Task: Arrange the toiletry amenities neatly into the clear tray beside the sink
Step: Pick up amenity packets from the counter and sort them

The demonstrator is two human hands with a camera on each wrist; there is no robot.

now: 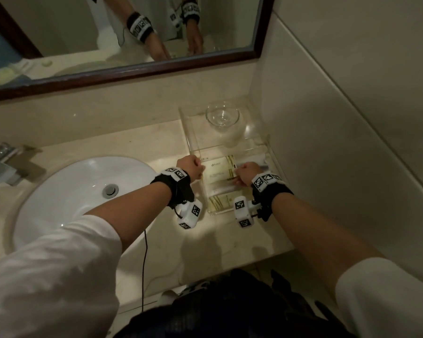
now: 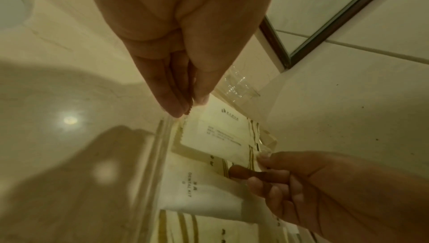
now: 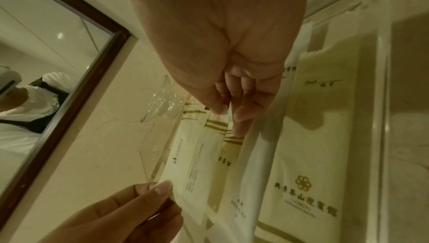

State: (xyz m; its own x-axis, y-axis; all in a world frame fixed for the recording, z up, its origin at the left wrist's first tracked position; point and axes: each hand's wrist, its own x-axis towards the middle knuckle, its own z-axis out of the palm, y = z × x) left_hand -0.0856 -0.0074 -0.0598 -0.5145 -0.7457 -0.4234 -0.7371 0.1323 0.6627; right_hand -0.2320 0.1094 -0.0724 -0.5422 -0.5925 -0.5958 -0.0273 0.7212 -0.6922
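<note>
A: Progress? We see several sachets already flat in the clear tray [image 1: 271,152] at the desk's right edge by the wall, glass bowl [image 1: 222,115] at its far end.

B: Near done, we'd judge. Top sachet [image 1: 217,170] not settled yet. Left hand [image 1: 190,165] pinches its left edge, right hand [image 1: 247,174] pinches the striped right edge.

A: So it's stretched between both hands, over the tray's middle?

B: Yes. Left to do: lower, square up.
</note>
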